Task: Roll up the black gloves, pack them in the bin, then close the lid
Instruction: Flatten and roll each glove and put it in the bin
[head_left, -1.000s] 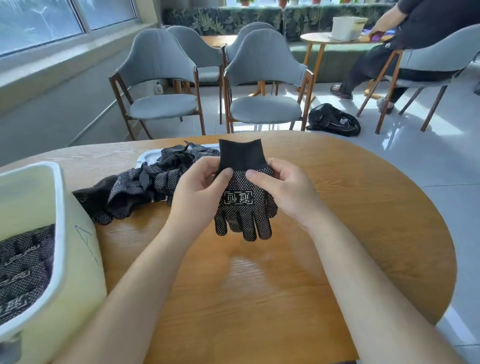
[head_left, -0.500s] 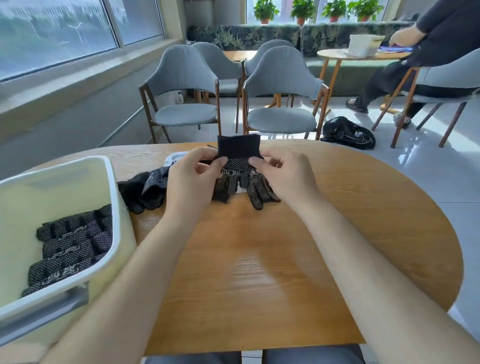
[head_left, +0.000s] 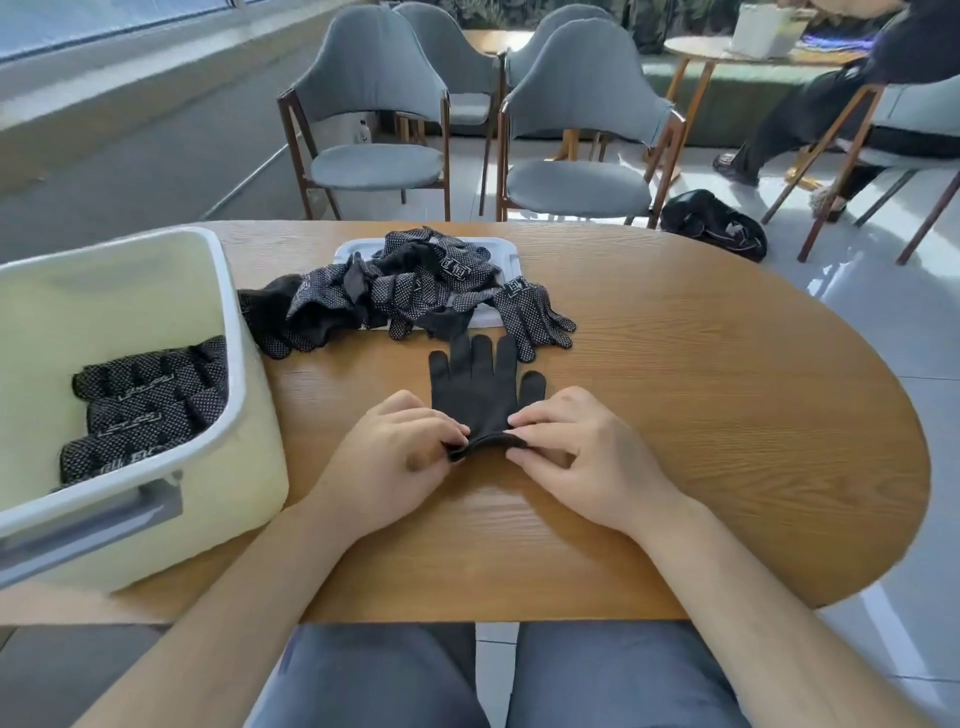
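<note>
Working at wooden table (head_left: 701, 415). Parked on its left edge: open cream bin (head_left: 223, 499), holding rolled dotted gloves (head_left: 150, 410) against the right wall. Heaped at the far edge, mid-table: loose glove pile (head_left: 410, 286), spilling over a white lid (head_left: 506, 254). Laid flat near the front edge, centre: 1 plain black glove (head_left: 475, 395), fingers pointing away, cuff nearest. Pinching that cuff from both sides: left hand (head_left: 387, 460) and right hand (head_left: 589, 457), fingers curled on the fabric, cuff edge lifted off the wood.
</note>
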